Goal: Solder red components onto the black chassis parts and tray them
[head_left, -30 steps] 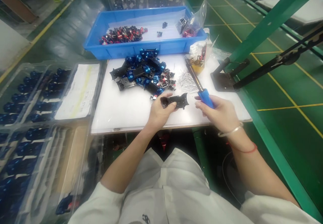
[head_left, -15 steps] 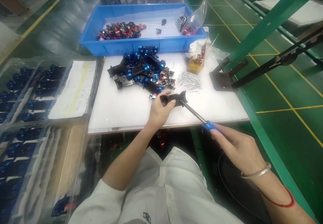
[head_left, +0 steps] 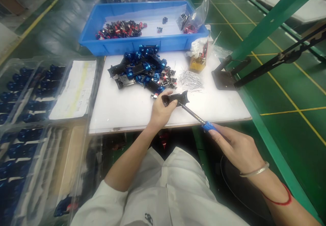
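Black and trough-ended, the part pinched over the white board by the left hand looks unfinished: the right hand, fingers wrapped round a blue-handled tool, brings its tip there; whether the heaped pieces beyond are done, I cannot tell

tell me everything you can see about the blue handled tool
The blue-handled tool has a slim, straight shaft that looks like metal and a glossy blue handle, mostly hidden in the grip of the right hand. It slants across the front of the white tabletop, handle at lower right, shaft pointing up and left. Its far end meets the black part held by the left hand; the tip itself is too small to make out.
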Demonstrator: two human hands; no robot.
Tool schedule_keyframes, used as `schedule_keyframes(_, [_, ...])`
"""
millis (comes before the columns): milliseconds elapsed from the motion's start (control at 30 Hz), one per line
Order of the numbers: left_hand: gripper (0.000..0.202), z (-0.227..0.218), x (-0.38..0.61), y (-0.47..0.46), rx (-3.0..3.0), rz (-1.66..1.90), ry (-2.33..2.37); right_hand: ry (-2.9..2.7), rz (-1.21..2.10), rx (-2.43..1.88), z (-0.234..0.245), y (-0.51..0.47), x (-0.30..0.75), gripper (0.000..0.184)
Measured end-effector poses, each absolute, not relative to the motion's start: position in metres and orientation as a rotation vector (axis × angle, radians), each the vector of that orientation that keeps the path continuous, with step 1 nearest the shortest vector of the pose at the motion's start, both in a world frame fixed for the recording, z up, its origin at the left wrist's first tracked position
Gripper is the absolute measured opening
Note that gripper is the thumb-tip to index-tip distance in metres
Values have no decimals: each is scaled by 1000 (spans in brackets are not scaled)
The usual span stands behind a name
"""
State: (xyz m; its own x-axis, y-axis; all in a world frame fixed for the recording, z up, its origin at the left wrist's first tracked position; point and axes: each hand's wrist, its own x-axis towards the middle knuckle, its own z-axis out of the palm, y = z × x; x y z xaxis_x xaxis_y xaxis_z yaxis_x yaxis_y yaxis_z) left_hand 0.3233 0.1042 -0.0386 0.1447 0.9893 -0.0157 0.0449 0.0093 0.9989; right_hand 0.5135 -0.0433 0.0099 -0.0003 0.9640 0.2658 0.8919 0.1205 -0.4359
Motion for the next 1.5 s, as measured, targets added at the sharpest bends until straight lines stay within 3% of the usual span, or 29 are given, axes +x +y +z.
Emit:
schedule_keyframes(333, [36, -32, 323, 104, 1306, 1038, 1194, -1977, 76, -1780, 10, -42, 513, 46])
schedule_keyframes(800, [34, -25, 322, 103, 1359, 1035, 1221, -1874, 288, -1851, 16, -48, 519, 35])
schedule_keyframes(1500, [36, -30, 321, 102, 1368, 1022, 1203, -1834, 291, -1874, 17, -42, 520, 35])
